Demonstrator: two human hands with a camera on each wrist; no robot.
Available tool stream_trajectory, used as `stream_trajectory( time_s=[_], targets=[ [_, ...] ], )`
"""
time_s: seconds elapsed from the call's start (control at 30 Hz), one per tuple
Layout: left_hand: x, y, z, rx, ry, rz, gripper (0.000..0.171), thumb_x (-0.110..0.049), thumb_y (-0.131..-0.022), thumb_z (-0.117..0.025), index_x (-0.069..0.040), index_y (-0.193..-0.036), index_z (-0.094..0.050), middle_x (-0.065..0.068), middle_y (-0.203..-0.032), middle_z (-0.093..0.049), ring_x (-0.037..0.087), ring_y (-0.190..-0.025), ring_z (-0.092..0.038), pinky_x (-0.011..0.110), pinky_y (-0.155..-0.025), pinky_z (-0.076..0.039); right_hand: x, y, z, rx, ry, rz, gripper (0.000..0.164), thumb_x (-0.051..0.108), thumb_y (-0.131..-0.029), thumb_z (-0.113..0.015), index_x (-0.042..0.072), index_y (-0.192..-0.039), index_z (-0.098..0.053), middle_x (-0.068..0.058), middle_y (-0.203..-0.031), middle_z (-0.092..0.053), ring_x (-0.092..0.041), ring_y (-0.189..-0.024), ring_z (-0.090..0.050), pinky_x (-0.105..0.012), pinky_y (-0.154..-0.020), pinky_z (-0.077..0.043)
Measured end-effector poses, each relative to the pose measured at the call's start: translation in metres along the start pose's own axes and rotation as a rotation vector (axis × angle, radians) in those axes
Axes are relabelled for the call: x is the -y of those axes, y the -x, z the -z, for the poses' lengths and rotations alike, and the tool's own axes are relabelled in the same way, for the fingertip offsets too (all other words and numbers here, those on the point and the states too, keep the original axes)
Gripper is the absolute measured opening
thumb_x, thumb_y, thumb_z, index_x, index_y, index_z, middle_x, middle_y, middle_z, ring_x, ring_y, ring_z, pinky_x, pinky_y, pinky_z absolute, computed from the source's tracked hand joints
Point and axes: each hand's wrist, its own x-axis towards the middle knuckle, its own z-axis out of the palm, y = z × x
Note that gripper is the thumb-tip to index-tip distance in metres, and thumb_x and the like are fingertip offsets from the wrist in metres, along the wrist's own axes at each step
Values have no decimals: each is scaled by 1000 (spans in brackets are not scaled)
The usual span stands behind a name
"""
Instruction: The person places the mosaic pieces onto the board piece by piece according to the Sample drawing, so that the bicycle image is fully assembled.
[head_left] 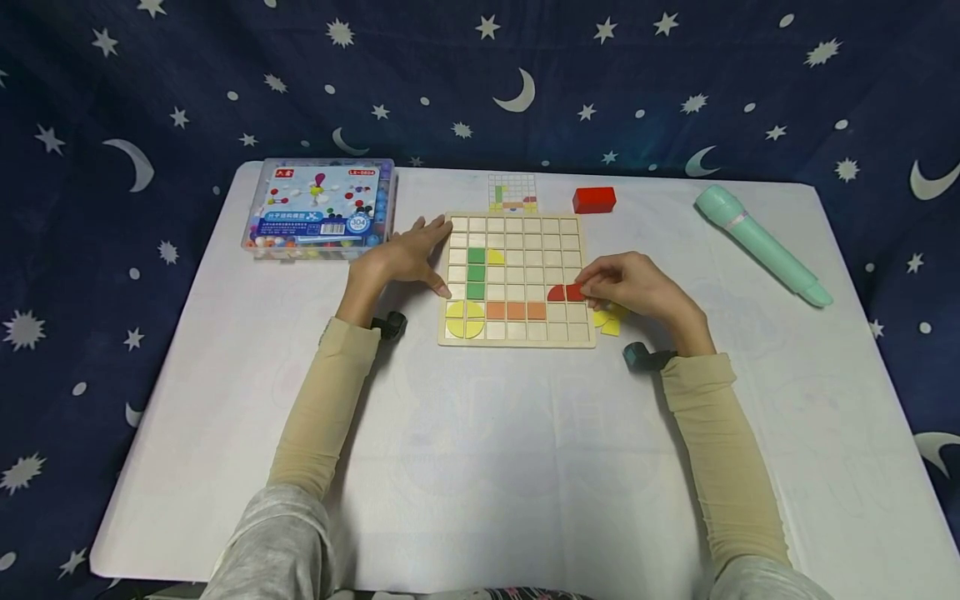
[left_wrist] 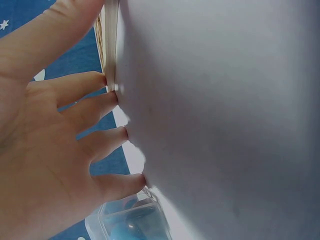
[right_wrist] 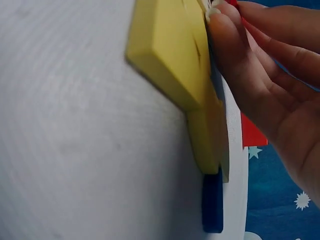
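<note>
A wooden grid board (head_left: pixel 525 242) lies on the table. My left hand (head_left: pixel 408 254) rests at its left edge, fingers spread and fingertips at the side of the board. At the right side, my right hand (head_left: pixel 630 285) pinches a red tile (head_left: pixel 573 292) over the grid. Beside that tile sits a red curved tile (head_left: pixel 556 293). On the board are several green squares (head_left: pixel 476 273), a row of orange squares (head_left: pixel 515 311), yellow quarter-round tiles forming a circle (head_left: pixel 465 319), and one yellow tile (head_left: pixel 495 257) higher up.
Loose yellow tiles (head_left: pixel 611 327) and a blue tile (right_wrist: pixel 213 202) lie under the right hand. Behind the board are a pattern card (head_left: pixel 513 185) and a red block (head_left: pixel 594 200). A clear box of colored balls (head_left: pixel 322 208) stands left, a mint-green cylinder (head_left: pixel 765 246) right.
</note>
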Motion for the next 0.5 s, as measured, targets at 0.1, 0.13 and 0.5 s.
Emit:
stream_trajectory(
  time_s=[0.1, 0.13, 0.5],
  targets=[
    [0, 0, 0, 1, 4, 2, 119, -30, -81, -89, -11, -167, -9, 6, -175, 4, 33, -161, 10, 64, -127, 3, 2, 0, -1, -18, 35, 5, 20, 14, -98, -69, 6, -115, -75, -11, -97, -72, -24, -84, -59, -28, -70, -48],
    [0, 0, 0, 1, 5, 3, 119, -30, -81, -89, -11, -167, -9, 6, -175, 4, 33, -161, 10, 64, -127, 3, 3, 0, -1, -26, 47, 5, 20, 13, -98, -69, 6, -115, -76, -11, -99, -72, -24, -86, -57, -29, -72, -47],
    [0, -1, 1, 6, 10, 20, 120, -31, -80, -89, -13, -167, -8, 5, -175, 4, 31, -161, 10, 62, -127, 4, 4, -1, -3, -55, 51, 5, 20, 14, -97, -70, 9, -116, -76, -12, -114, -72, -27, -97, -54, -35, -81, -45]
  ],
)
